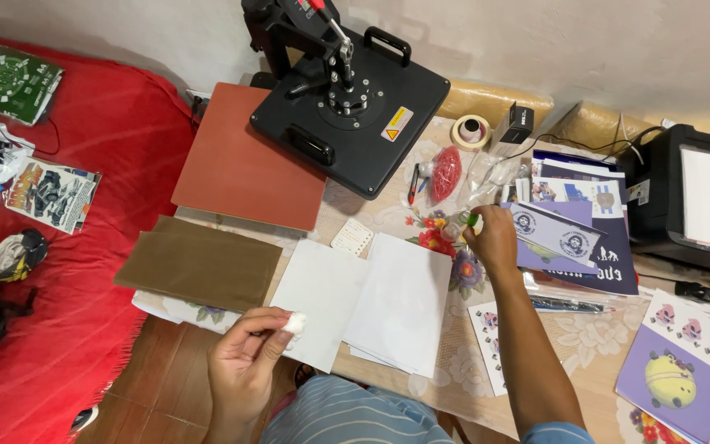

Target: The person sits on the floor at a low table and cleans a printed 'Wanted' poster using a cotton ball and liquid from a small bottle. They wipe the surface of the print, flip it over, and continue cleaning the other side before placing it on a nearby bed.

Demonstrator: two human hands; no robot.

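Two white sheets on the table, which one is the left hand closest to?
The left-hand white sheet, beside the brown cloth. The left hand, pinching a white wad, overlaps its lower corner; the other sheet lies further right, toward the right hand.

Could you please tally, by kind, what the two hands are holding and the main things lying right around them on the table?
White wad pinched in the left hand: 1
Small green-capped bottle in the right hand: 1
Blank white sheets: 2
Brown sheet: 1
Heat press: 1
Tape roll: 1
Total: 7
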